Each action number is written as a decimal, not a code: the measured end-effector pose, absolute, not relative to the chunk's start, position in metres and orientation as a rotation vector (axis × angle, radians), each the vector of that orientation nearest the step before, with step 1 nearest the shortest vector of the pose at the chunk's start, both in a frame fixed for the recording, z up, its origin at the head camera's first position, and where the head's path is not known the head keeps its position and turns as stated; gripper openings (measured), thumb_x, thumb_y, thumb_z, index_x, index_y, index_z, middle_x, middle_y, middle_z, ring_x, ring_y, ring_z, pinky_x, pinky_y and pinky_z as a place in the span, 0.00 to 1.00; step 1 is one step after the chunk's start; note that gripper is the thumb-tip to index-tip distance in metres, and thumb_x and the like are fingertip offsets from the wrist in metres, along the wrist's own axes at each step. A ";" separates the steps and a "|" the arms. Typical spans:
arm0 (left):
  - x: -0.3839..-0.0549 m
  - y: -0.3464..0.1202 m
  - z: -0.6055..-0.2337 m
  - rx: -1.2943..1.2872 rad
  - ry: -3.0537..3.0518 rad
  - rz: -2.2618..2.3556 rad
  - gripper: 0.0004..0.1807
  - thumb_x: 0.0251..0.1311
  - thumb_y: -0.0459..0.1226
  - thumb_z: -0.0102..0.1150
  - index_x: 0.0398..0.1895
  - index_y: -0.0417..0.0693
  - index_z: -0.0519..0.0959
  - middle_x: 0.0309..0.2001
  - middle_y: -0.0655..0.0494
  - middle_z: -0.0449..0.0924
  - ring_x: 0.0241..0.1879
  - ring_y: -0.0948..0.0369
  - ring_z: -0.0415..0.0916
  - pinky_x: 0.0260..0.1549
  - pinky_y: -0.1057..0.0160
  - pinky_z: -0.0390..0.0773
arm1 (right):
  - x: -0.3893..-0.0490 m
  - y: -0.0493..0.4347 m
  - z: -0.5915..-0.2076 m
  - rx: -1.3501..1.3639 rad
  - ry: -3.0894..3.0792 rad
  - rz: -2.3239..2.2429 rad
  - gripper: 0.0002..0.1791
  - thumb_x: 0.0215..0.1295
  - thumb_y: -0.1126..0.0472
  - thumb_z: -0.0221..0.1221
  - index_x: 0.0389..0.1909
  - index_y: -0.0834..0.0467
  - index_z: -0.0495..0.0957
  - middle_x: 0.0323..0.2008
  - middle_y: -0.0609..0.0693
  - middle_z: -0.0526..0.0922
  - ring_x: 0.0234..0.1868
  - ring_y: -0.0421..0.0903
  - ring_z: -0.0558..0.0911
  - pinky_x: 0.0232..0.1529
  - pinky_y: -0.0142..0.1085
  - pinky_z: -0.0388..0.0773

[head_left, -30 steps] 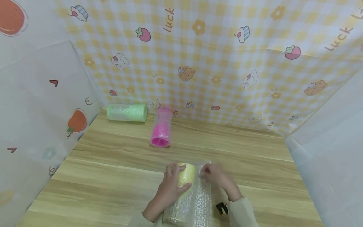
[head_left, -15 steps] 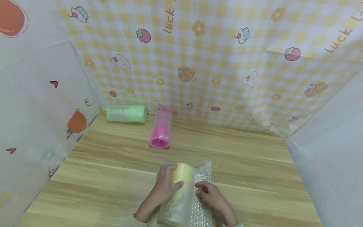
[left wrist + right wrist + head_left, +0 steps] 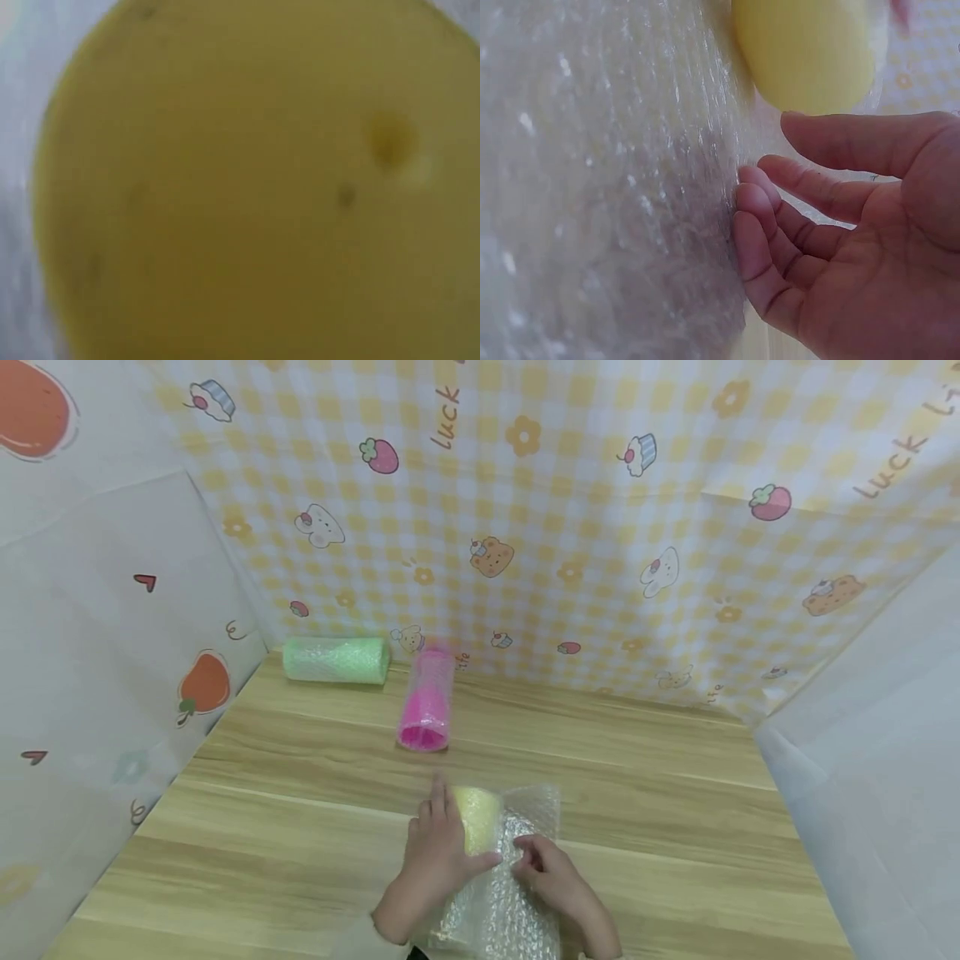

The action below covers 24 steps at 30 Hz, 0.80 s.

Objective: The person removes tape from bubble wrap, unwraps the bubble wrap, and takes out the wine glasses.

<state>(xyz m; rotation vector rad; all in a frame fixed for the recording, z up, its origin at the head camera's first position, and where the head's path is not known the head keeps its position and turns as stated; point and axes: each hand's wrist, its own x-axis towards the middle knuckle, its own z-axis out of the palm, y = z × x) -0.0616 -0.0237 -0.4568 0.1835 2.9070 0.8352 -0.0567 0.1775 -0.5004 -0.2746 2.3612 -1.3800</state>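
Head view gives me the cylinder (image 3: 480,818) at the near middle of the desk (image 3: 675,818), partly under clear wrap (image 3: 517,918), with more of that wrap spread to its right; the left grip (image 3: 433,852) is spread over the cylinder's left side, fingers straight and pointing far, thumb out to the right; the right grip (image 3: 551,872) has loosely bent fingers with their tips against the wrap, and the right wrist view shows me the thumb standing apart from them, so nothing looks pinched.

My main worry is the cylinder rolling or skewing, because it is round and, as I judge it, only a flat palm steadies it; a skew would let the wrap overhang one end and leave the other bare; the right fingertips could also slide off the slick film or push a crease into it, since no thumb backs them; the left wrist view is just a blurred yellow round, so a gap in the covering there could escape me; the green roll (image 3: 336,660) and pink roll (image 3: 426,710) sit well apart at the far left, so I rate a knock against them unlikely.
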 end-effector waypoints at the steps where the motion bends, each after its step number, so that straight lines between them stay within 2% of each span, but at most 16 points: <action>1: -0.061 -0.021 -0.456 0.211 2.933 0.810 0.62 0.39 0.55 0.70 0.69 0.28 0.47 0.72 0.34 0.38 0.62 0.39 0.58 0.54 0.43 0.68 | -0.057 0.177 -0.500 -0.285 2.361 -1.376 0.25 0.63 0.62 0.55 0.57 0.72 0.66 0.31 0.50 0.70 0.28 0.35 0.68 0.28 0.25 0.69; 3: -0.060 -0.018 -0.455 0.261 2.974 0.784 0.57 0.39 0.46 0.72 0.70 0.34 0.49 0.73 0.38 0.38 0.61 0.41 0.58 0.55 0.44 0.67 | -0.057 0.177 -0.501 -0.307 2.362 -1.367 0.26 0.63 0.62 0.55 0.57 0.73 0.65 0.31 0.49 0.70 0.28 0.35 0.67 0.28 0.24 0.69; 5: -0.060 -0.017 -0.454 0.328 3.010 0.753 0.53 0.38 0.40 0.70 0.70 0.40 0.53 0.72 0.40 0.43 0.62 0.40 0.57 0.55 0.43 0.66 | -0.057 0.177 -0.501 -0.319 2.367 -1.359 0.26 0.64 0.61 0.55 0.57 0.73 0.65 0.31 0.49 0.70 0.28 0.35 0.67 0.28 0.24 0.69; 7: -0.061 -0.017 -0.454 0.388 3.034 0.724 0.49 0.38 0.37 0.69 0.69 0.46 0.58 0.71 0.42 0.50 0.61 0.39 0.58 0.53 0.42 0.67 | -0.058 0.177 -0.501 -0.326 2.376 -1.352 0.25 0.64 0.61 0.54 0.57 0.73 0.65 0.31 0.50 0.70 0.28 0.36 0.67 0.28 0.24 0.68; 9: -0.063 -0.019 -0.455 0.429 3.057 0.698 0.44 0.40 0.38 0.68 0.66 0.49 0.62 0.68 0.43 0.57 0.60 0.39 0.59 0.51 0.43 0.69 | -0.057 0.177 -0.501 -0.328 2.381 -1.347 0.25 0.64 0.61 0.54 0.57 0.73 0.65 0.31 0.49 0.70 0.28 0.36 0.67 0.28 0.24 0.68; 12: -0.067 -0.022 -0.456 0.414 3.097 0.640 0.40 0.42 0.47 0.70 0.61 0.49 0.66 0.63 0.43 0.63 0.56 0.41 0.63 0.46 0.47 0.73 | -0.057 0.177 -0.501 -0.338 2.382 -1.350 0.25 0.64 0.61 0.54 0.57 0.72 0.65 0.30 0.49 0.70 0.28 0.36 0.67 0.28 0.24 0.68; 15: -0.073 -0.026 -0.459 0.337 3.125 0.615 0.41 0.37 0.52 0.72 0.56 0.47 0.68 0.57 0.43 0.68 0.49 0.44 0.67 0.40 0.51 0.76 | -0.056 0.176 -0.500 -0.336 2.372 -1.375 0.25 0.64 0.61 0.55 0.57 0.72 0.65 0.30 0.50 0.70 0.28 0.36 0.67 0.28 0.24 0.68; 17: -0.077 -0.031 -0.459 0.289 3.100 0.671 0.40 0.37 0.49 0.73 0.55 0.46 0.69 0.55 0.43 0.69 0.46 0.45 0.69 0.36 0.53 0.77 | -0.056 0.175 -0.499 -0.336 2.365 -1.392 0.25 0.64 0.61 0.55 0.57 0.72 0.65 0.31 0.50 0.70 0.28 0.36 0.67 0.28 0.24 0.68; 19: -0.079 -0.039 -0.457 0.238 3.037 0.777 0.37 0.40 0.46 0.72 0.56 0.46 0.68 0.54 0.45 0.70 0.46 0.46 0.69 0.35 0.54 0.78 | -0.055 0.175 -0.499 -0.331 2.356 -1.403 0.25 0.64 0.61 0.55 0.57 0.72 0.65 0.32 0.51 0.70 0.29 0.36 0.67 0.28 0.24 0.67; 21: -0.081 -0.049 -0.455 0.205 2.952 0.926 0.34 0.46 0.43 0.69 0.57 0.45 0.68 0.56 0.45 0.70 0.49 0.46 0.69 0.37 0.52 0.79 | -0.056 0.175 -0.498 -0.334 2.352 -1.402 0.25 0.65 0.61 0.54 0.58 0.72 0.64 0.32 0.51 0.70 0.30 0.37 0.67 0.28 0.24 0.68; 24: -0.083 -0.066 -0.453 0.168 2.829 1.155 0.29 0.54 0.40 0.63 0.60 0.44 0.67 0.58 0.45 0.69 0.55 0.44 0.68 0.47 0.46 0.76 | -0.056 0.176 -0.497 -0.335 2.361 -1.384 0.27 0.65 0.61 0.54 0.60 0.72 0.62 0.32 0.51 0.69 0.29 0.37 0.67 0.28 0.24 0.68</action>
